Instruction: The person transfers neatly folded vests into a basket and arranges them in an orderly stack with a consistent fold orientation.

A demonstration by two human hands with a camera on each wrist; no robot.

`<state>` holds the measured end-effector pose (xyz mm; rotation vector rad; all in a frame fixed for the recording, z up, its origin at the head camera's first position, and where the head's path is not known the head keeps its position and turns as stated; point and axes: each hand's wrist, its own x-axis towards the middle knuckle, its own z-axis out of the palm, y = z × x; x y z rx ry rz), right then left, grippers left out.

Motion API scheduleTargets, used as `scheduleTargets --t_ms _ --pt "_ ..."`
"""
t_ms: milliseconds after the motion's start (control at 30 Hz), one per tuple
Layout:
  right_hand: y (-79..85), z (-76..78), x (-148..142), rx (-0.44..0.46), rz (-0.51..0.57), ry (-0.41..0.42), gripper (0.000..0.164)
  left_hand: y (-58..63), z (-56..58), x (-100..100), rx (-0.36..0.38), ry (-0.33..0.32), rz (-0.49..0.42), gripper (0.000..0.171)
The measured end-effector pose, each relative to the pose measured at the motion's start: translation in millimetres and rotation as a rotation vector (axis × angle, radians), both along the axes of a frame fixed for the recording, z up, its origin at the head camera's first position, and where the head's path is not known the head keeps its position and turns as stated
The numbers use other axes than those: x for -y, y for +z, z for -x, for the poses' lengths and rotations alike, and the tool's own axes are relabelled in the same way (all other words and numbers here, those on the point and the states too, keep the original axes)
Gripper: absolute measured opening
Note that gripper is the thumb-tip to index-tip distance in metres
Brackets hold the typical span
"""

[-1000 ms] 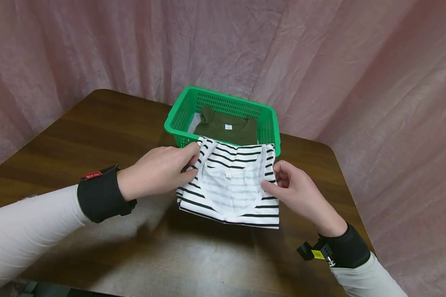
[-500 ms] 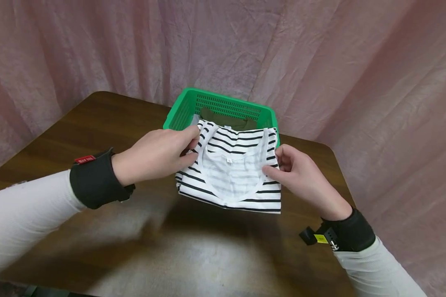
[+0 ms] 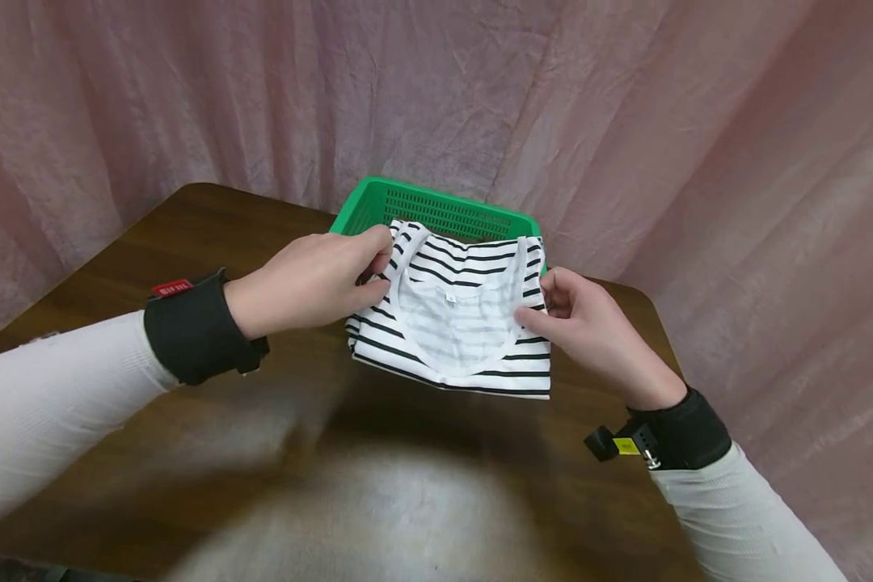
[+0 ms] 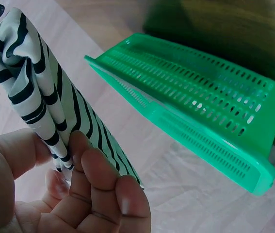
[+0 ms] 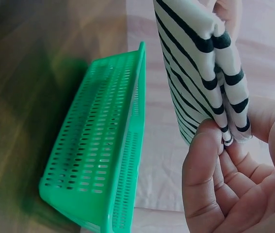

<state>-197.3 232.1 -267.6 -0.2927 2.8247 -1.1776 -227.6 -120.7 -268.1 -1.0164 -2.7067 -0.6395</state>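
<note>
A folded black-and-white striped shirt [image 3: 454, 323] hangs in the air between both hands, its round neckline facing up. My left hand [image 3: 313, 279] pinches its left edge, thumb on top and fingers beneath. The opposite edge is pinched by my right hand [image 3: 589, 331]. In the left wrist view the folded layers of the shirt [image 4: 30, 77] show between thumb and fingers. Behind it stands a green plastic basket [image 3: 447, 210], whose front and contents the shirt hides in the head view. Both wrist views show the basket [image 5: 91, 141] apart from the cloth.
The basket rests near the back of a brown wooden table [image 3: 262, 453]. A pink curtain [image 3: 436, 97] hangs just behind the table's rear edge. Dark bands [image 3: 200, 327] sit around both wrists.
Both hands have carried the striped shirt forward and up, toward the basket. The olive-green garment seen in the basket earlier is now covered from view.
</note>
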Motion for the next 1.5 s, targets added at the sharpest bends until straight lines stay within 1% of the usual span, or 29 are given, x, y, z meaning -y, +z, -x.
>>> scheduleTargets --t_ms 267,500,767,967,1200,1500 --pt "6.3 7.5 0 0.0 -0.012 -0.006 0.039 3.2 10.4 -1 0.005 0.04 -0.003 0.022" --pt "12.1 16.9 1 -0.029 -0.029 -0.023 0.037 5.9 19.1 -2 0.001 0.052 -0.016 0.018" --pt "15.2 34.6 5 -0.043 -0.002 -0.02 0.039 7.9 35.8 -1 0.001 0.068 -0.011 0.017" --pt "16.9 48.9 8 -0.01 0.033 -0.038 0.037 11.1 47.3 -1 0.019 0.081 -0.017 0.014" --pt "19.0 61.5 9 0.003 0.035 -0.049 0.035 11.8 57.0 -4 0.011 0.092 -0.002 0.011" --pt "27.2 73.5 11 0.008 0.043 -0.077 0.035 24.3 68.0 -9 0.021 0.102 0.034 0.015"
